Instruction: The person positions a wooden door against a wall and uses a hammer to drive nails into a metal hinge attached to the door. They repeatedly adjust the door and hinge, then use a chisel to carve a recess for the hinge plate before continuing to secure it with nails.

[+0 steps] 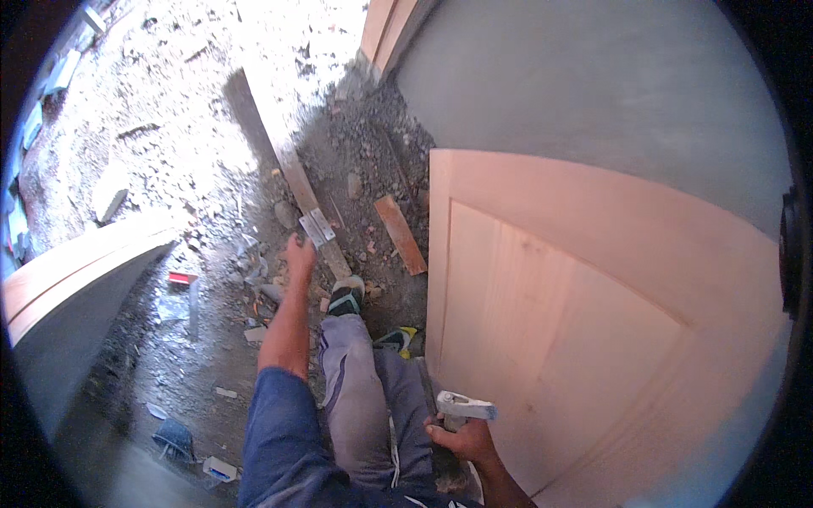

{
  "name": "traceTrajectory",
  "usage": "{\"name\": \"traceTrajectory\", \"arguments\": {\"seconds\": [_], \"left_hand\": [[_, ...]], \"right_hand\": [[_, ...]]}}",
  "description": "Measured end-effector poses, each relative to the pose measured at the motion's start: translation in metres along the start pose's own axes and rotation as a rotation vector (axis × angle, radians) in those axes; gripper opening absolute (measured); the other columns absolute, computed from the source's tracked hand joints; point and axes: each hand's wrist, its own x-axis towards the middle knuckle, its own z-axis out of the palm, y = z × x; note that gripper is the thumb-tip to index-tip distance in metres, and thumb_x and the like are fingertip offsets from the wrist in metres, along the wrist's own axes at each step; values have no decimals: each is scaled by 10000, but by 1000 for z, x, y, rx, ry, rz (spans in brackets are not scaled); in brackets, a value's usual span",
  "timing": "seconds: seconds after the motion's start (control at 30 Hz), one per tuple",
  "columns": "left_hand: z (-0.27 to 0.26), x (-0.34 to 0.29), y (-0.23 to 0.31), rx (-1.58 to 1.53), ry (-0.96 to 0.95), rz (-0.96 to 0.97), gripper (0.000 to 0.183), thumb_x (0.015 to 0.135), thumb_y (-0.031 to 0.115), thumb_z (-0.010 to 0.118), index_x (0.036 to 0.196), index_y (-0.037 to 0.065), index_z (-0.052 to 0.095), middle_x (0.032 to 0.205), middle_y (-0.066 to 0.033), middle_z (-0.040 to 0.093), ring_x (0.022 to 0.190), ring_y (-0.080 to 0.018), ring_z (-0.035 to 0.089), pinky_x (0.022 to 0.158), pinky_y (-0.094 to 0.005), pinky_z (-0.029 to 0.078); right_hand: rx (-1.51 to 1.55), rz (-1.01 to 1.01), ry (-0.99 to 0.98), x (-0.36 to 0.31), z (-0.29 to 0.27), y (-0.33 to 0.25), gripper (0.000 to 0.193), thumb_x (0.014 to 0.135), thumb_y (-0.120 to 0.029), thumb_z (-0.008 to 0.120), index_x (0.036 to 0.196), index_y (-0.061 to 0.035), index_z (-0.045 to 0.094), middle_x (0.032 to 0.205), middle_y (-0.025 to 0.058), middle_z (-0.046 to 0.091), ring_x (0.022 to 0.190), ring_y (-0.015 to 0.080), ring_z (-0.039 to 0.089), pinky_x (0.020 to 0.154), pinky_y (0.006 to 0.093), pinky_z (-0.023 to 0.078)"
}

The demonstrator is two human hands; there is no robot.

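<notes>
Hinge (pixel 318 227), pale metal with small holes, is near the middle of the view, over the lower part of a long plank (pixel 298 180); whether it touches the wood, I cannot tell. The left hand (pixel 298 256) reaches forward to its left edge, the fingers curled and grasping it there. The right hand (pixel 462 440) is low on the right, close to the person's thigh, its fingers clenched round the handle of a hammer (pixel 466 406), whose whitish head points to the right. The plank slants across the littered ground from the upper left down to a dark shoe (pixel 346 298); a second shoe (pixel 398 340), with yellow on it, is just behind and to the right. Between the plank and a door (pixel 500 279) lies a short reddish board (pixel 400 235). The door, pale wood with a recessed panel, fills the right side, in front of a grey wall (pixel 593 85). At the left edge stands another wooden piece (pixel 76 262), curved by the lens. Below it, a small red thing (pixel 180 278) and a dark blue container (pixel 175 438) lie among scraps, well apart from both hands.
</notes>
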Motion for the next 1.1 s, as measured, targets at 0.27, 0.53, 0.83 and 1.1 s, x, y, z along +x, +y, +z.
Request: {"name": "traceTrajectory", "arguments": {"seconds": [0.27, 0.53, 0.83, 1.1], "left_hand": [[-214, -337, 291, -141, -229, 946, 377, 790, -6, 673, 1163, 25, 629, 1280, -200, 591, 1236, -408, 569, 1081, -515, 437], [-281, -484, 430, -57, -566, 1470, 518, 742, -2, 751, 1242, 57, 628, 1386, -204, 545, 1368, -417, 489, 1124, -567, 389], [-267, -544, 514, 111, -421, 1776, 445, 734, 39, 763, 1155, 68, 621, 1285, -199, 590, 1336, -399, 514, 1158, -593, 330], [-259, -576, 515, 15, -588, 1830, 474, 731, 34, 765, 1170, 57, 588, 1130, -200, 601, 1077, -421, 596, 969, -553, 466]], "right_hand": [[35, -245, 225, -132, -31, -114, 457, 751, -294, 857, 1048, -30, 630, 973, 78, 674, 928, 233, 654, 877, 380, 519], [161, -678, 414, -232, -76, -172, 485, 796, -286, 796, 1147, 14, 649, 1060, 180, 706, 1007, 331, 682, 906, 416, 522], [146, -776, 302, -289, -164, -172, 571, 815, -270, 773, 1263, 46, 616, 1225, 227, 679, 1142, 341, 655, 1004, 420, 491], [62, -807, 219, -313, -190, -143, 616, 852, -354, 749, 1323, 12, 593, 1270, 228, 664, 1175, 361, 641, 1019, 421, 483]]}}
